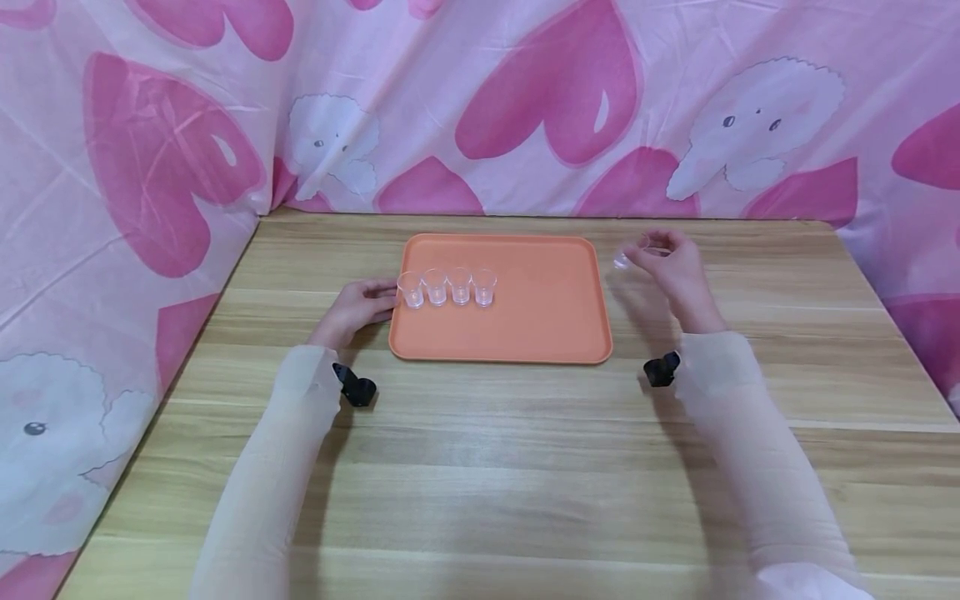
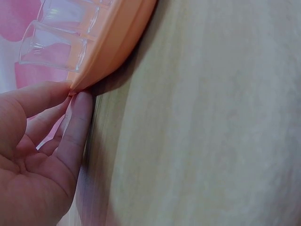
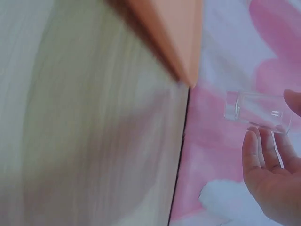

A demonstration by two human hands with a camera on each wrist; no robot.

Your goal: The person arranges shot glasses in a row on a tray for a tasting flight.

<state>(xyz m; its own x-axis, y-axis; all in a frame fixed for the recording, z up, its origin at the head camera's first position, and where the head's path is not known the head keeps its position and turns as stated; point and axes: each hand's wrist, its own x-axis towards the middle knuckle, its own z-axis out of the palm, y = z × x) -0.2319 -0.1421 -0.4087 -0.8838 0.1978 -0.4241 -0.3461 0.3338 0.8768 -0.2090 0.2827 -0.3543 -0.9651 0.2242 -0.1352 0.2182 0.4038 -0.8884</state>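
Note:
An orange tray [image 1: 547,304] lies on the wooden table, with several small clear cups [image 1: 461,287] standing upright in a row along its left part. At the tray's left edge, my left hand [image 1: 352,312] pinches the rim between thumb and fingers, as the left wrist view shows. The nearest cup [image 2: 54,49] stands just above those fingertips. Off the tray's right side, my right hand [image 1: 681,275] holds another clear cup [image 3: 258,110] between thumb and fingers, raised above the table. That cup looks empty and is partly hidden by the hand in the head view.
A pink curtain [image 1: 420,92] with hearts and white cartoon figures hangs behind and to the left of the table [image 1: 480,467]. Each wrist carries a small black camera mount, such as the left mount [image 1: 357,388].

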